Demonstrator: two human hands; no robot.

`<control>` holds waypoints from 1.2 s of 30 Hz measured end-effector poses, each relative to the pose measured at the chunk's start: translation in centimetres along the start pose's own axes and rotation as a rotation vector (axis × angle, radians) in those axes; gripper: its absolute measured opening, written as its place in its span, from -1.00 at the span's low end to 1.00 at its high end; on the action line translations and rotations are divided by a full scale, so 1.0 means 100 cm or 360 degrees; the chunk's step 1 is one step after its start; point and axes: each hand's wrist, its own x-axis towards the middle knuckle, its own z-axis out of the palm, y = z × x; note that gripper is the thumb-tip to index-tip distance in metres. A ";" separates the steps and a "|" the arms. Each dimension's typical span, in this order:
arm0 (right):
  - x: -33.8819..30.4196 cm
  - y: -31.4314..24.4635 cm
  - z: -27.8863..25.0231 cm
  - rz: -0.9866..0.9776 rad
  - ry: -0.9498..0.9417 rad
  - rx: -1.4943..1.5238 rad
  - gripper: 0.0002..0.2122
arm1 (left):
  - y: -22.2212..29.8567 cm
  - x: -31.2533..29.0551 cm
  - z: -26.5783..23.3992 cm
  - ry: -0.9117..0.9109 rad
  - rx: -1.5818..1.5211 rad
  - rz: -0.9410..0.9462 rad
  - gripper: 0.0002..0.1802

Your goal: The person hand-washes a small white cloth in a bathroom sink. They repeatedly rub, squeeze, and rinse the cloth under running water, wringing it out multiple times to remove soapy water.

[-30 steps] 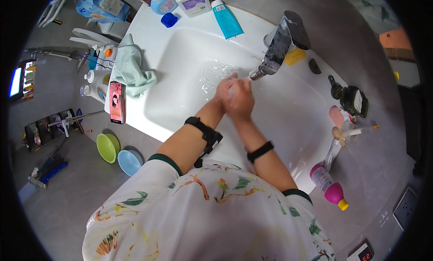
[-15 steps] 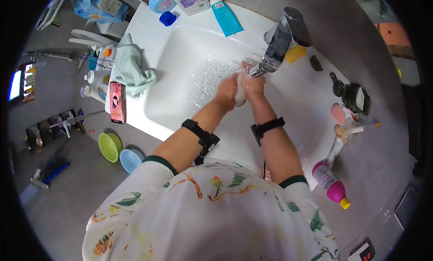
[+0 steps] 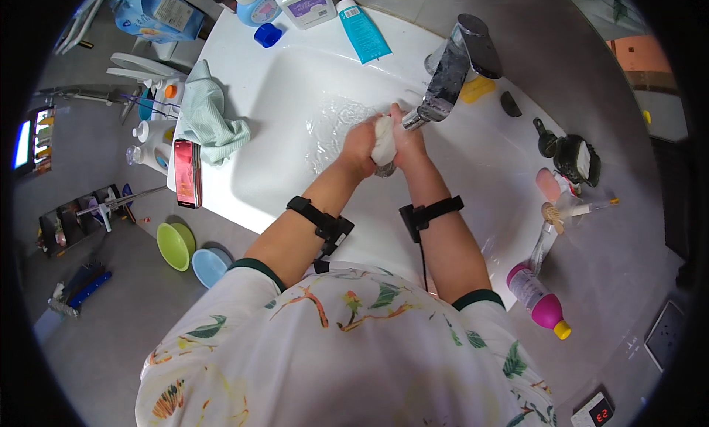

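A wet, bunched white cloth (image 3: 384,141) is pressed between my two hands over the white sink (image 3: 269,102). My left hand (image 3: 360,146) wraps round its left side, while my right hand (image 3: 408,140) grips it from the right, just below the spout of the metal faucet (image 3: 443,87). The cloth's lower end looks greyish; its full shape is hidden in my grip. Rippling water (image 3: 329,135) lies in the basin to the left of my hands.
On the left rim lie a pale green towel (image 3: 210,120) and a phone (image 3: 187,174). Bottles and a teal tube (image 3: 364,34) line the back. A yellow soap bar (image 3: 477,89), brush (image 3: 546,139) and pink bottle (image 3: 543,305) are right. Basins (image 3: 176,246) stand lower left.
Both hands have drawn slightly toward me and left, away from under the spout. More of the white cloth now shows between them.
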 end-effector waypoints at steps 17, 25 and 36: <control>-0.068 0.007 0.015 -0.1442 0.0066 -0.1269 -0.59 | -0.025 0.084 -0.073 -0.0326 0.0374 0.0797 -0.67; -0.030 -0.029 -0.017 -0.0040 0.0002 -0.0029 -0.72 | 0.006 0.002 -0.022 -0.0162 -0.0089 -0.0078 -0.61; -0.113 -0.004 0.012 -0.1625 0.0369 -0.1405 -0.79 | -0.031 0.012 -0.048 -0.1044 0.0095 0.0240 -0.60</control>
